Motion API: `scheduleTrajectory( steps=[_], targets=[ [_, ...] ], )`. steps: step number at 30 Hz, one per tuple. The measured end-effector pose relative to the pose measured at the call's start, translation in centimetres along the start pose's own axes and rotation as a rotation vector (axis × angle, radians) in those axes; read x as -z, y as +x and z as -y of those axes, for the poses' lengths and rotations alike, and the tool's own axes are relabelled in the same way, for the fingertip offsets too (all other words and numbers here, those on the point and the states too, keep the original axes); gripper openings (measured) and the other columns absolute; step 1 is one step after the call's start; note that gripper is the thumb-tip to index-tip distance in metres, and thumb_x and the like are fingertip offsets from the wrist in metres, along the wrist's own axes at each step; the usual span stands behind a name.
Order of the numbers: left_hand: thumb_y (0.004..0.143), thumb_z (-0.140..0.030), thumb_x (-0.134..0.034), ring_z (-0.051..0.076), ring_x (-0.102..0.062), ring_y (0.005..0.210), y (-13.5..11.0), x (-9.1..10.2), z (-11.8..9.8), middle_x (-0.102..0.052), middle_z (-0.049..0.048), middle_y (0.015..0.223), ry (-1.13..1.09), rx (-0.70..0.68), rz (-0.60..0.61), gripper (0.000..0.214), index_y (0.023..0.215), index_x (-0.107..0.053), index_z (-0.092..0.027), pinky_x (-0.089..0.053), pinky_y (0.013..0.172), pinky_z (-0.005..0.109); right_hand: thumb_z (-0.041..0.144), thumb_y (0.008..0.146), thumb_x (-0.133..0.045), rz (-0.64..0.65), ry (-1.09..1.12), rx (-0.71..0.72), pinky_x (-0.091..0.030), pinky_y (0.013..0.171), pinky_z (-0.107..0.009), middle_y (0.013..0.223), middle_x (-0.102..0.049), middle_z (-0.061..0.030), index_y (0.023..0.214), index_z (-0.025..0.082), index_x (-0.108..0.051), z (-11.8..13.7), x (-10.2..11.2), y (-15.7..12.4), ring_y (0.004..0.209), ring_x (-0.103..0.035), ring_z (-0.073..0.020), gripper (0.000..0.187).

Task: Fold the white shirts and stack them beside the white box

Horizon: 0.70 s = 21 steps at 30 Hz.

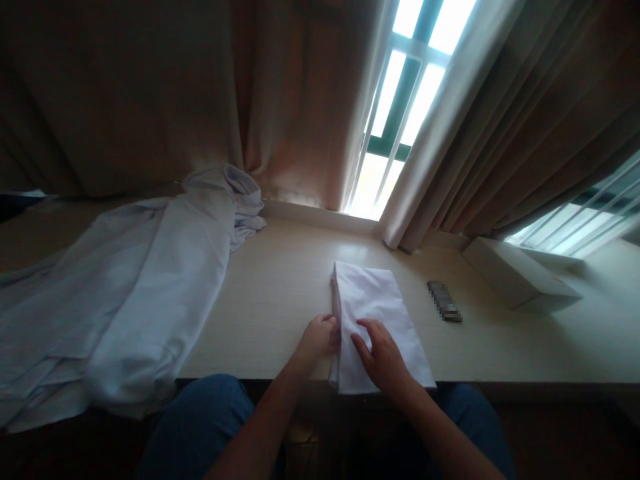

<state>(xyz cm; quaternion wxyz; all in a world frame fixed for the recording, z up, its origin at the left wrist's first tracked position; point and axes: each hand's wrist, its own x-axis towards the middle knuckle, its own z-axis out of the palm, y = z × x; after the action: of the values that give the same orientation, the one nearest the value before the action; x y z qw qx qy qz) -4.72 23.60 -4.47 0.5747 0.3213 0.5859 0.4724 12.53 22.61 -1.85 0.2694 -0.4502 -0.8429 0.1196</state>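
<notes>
A folded white cloth (385,300) lies in a neat rectangle at the table's front edge, its near end reaching slightly past that edge. My left hand (321,335) is closed at the cloth's left side, fingers curled against the layered fold; the fingertips are partly hidden. On top of the cloth rests my right hand (384,357), with thumb and fingers apart and nothing held. To the left, a large loose heap of white fabric (170,287) spreads across the table and hangs over the front edge.
The pale table (280,293) runs along a curtained window. A dark pixelated object (444,301) lies right of the cloth. Farther right stands a pale box-like block (520,270). Brown curtains (300,107) hang at the back. My knees are under the table's front edge.
</notes>
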Motion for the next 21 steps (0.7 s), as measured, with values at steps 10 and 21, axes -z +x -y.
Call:
scheduleTrajectory(
  steps=[10, 21],
  targets=[
    [0.075, -0.032, -0.057, 0.016, -0.062, 0.067, -1.8, 0.6, 0.9, -0.067, 0.0062, 0.070, 0.276, 0.017, 0.140, 0.021, 0.080, -0.069, -0.016, -0.048, 0.058, 0.024, 0.017, 0.085, -0.053, 0.117, -0.293, 0.205, -0.028, 0.109, -0.053, 0.144, -0.044, -0.0162, 0.146, 0.015, -0.035, -1.2, -4.7, -7.3, 0.133, -0.037, -0.0323, 0.063],
    [0.079, -0.021, -0.047, 0.012, -0.063, 0.070, -0.3, 2.6, 1.1, -0.068, 0.0106, 0.098, 0.368, -0.105, -0.023, 0.035, 0.110, -0.062, -0.015, -0.048, 0.060, 0.023, 0.049, 0.085, -0.055, -0.121, 0.738, -0.581, -0.048, 0.071, -0.030, 0.085, -0.071, -0.0048, 0.097, 0.015, -0.068, -4.7, 1.0, -2.5, 0.080, -0.063, -0.0232, 0.038]
  ],
)
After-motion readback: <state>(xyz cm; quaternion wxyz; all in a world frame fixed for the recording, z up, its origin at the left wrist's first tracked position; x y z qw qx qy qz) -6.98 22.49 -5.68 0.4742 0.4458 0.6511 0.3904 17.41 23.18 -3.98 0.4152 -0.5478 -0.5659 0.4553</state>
